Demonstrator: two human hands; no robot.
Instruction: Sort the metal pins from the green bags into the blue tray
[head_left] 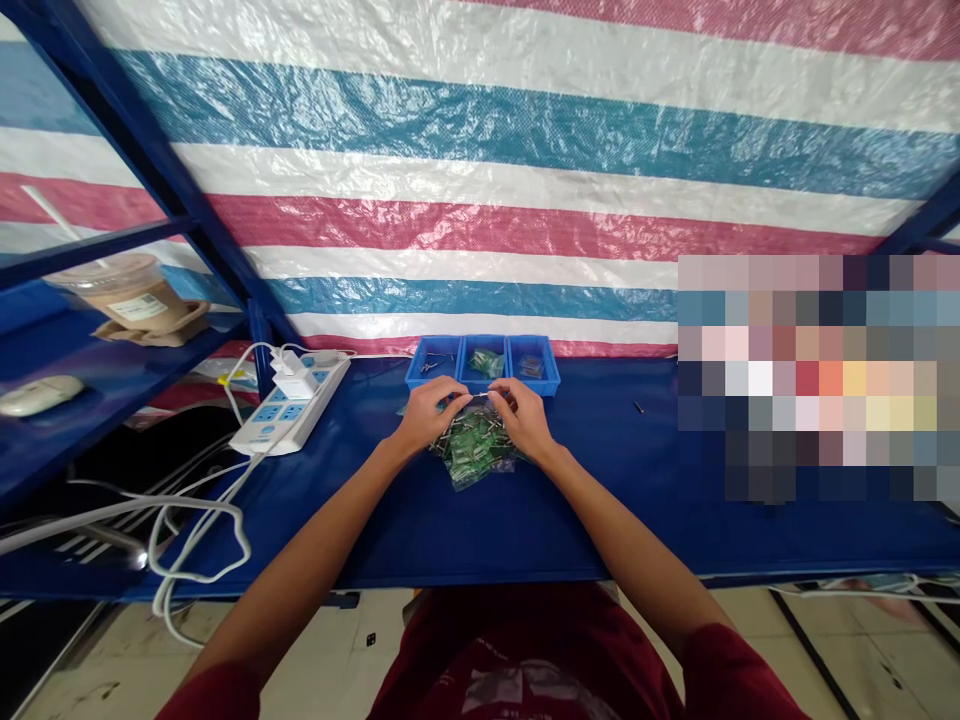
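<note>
My left hand [433, 412] and my right hand [520, 418] face each other over the middle of the table. Thumb and fingers of each are pinched on opposite ends of a small slim metal piece [480, 396], too small to name exactly. Right below lies a heap of green-tinted clear plastic bags [469, 465] with many slim dark and silvery metal pieces [480, 425] among them. Just beyond the fingers stand three joined blue bins: the left bin [433, 348] has a few small metal parts, the middle bin [484, 342] a green bag, the right bin [541, 386] small parts I cannot make out.
On the blue table [615, 480] a small dark screw-like piece [638, 407] lies to the right. At left sit a white power strip [296, 405] with plugs and looped white cables [199, 575]. A shelf holds a drink cup [139, 295] and a mouse [41, 396]. The far right is pixelated.
</note>
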